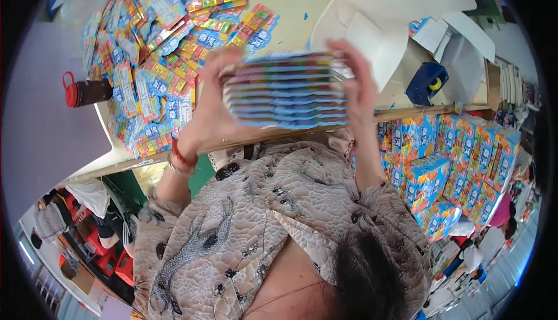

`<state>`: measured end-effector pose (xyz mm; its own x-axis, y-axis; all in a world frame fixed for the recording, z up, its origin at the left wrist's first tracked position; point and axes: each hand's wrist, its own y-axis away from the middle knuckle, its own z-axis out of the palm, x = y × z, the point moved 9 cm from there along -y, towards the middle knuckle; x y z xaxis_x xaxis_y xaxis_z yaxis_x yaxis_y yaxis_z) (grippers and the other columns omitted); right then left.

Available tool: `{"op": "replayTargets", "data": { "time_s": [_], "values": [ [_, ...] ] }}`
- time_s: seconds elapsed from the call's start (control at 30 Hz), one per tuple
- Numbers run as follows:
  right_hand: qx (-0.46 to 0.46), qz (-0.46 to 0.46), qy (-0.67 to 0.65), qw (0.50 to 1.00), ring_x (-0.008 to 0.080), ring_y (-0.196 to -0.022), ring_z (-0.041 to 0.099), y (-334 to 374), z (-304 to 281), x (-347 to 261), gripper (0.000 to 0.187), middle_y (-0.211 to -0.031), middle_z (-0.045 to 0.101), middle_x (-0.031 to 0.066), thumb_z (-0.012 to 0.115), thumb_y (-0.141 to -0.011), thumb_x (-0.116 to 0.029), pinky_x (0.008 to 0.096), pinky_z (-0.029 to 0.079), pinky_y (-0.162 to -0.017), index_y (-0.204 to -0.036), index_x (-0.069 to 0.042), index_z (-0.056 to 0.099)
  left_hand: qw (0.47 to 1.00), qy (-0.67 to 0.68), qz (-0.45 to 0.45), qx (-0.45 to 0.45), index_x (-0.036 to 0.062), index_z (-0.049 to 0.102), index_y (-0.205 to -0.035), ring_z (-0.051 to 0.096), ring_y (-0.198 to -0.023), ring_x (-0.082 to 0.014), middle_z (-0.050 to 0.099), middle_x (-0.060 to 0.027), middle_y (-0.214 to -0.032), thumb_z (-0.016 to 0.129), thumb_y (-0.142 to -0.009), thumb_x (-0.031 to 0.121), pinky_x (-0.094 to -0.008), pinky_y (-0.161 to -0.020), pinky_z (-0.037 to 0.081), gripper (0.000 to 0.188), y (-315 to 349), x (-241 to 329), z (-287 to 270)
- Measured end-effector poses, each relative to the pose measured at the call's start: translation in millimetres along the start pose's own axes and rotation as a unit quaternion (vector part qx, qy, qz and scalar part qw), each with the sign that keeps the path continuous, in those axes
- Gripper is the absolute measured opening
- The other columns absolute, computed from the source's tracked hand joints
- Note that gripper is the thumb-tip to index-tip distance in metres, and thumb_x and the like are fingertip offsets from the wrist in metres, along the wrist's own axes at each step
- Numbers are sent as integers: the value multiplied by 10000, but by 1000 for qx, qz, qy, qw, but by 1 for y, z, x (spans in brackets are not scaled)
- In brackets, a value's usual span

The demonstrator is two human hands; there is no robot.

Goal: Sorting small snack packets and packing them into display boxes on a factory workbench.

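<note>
Between my two hands I hold a stack of blister-card packs (288, 90), blue-edged with coloured bands, blurred by motion. My left hand (212, 102) presses against the stack's left end, its fingers curled over the far corner. At the other end my right hand (359, 87) grips it in the same way, thumb and fingers round the side. The stack is above the near edge of the table (290, 15). Many loose packs of the same kind, blue with rows of yellow, red and green pieces, lie in a heap (168, 70) to the left.
A dark bottle with a red lid (87, 90) lies at the left. On the right are a blue tape dispenser (427, 83), white sheets (363, 35) and an open white carton (459, 41). Stacked blue-orange boxes (447, 163) stand below the table's right side. Other people are farther off.
</note>
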<state>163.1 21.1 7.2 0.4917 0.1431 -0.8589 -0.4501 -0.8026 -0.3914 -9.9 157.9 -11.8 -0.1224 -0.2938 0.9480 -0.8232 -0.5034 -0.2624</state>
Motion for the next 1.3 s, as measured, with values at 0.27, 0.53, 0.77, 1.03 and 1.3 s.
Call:
{"op": "replayTargets", "data": {
  "time_s": [0.27, 0.53, 0.77, 1.03, 1.3],
  "values": [
    [234, 117, 99, 960, 192, -1189, 512, -4, -132, 26, 444, -1310, 533, 122, 435, -1021, -286, 336, 385, -1011, -1374, -18, 421, 952, -87, 197, -216, 63, 301, -1350, 538, -1139, -184, 501, -92, -1222, 902, -586, 168, -318, -964, 467, 978, -155, 23, 95],
    [158, 63, 312, 935, 246, -1060, 554, 40, -106, 23, 321, -1115, 604, 94, 682, -832, -107, 362, 405, -951, -1144, -63, 618, 937, -75, 115, -321, 48, 382, -1282, 502, -1111, -274, 466, -148, -1161, 887, -565, 301, -362, -962, 435, 912, -172, -15, 145],
    [37, 79, 367, 926, 245, -996, 567, 37, -96, 24, 303, -938, 629, 55, 748, -724, -168, 394, 352, -972, -1001, -83, 662, 878, -208, 225, -366, 36, 365, -1291, 526, -1079, -232, 443, -116, -1190, 897, -596, 219, -328, -948, 453, 895, -162, -2, 169],
    [-46, 9, 467, 883, 182, -934, 588, 23, -84, 23, 138, -805, 600, 39, 672, -734, -56, 539, 281, -1074, -859, -71, 616, 903, -185, 178, -345, 71, 397, -1282, 483, -1132, -347, 486, -145, -1186, 856, -605, 393, -418, -974, 422, 879, -163, -10, 173],
    [-127, -7, 487, 864, 197, -887, 565, 6, -76, 26, 155, -733, 516, 29, 607, -685, 2, 533, 238, -1140, -796, -89, 549, 836, -332, 242, -363, 86, 288, -1408, 491, -1126, -357, 492, -176, -1186, 745, -749, 482, -432, -987, 391, 895, -152, -19, 178]
  ]
}}
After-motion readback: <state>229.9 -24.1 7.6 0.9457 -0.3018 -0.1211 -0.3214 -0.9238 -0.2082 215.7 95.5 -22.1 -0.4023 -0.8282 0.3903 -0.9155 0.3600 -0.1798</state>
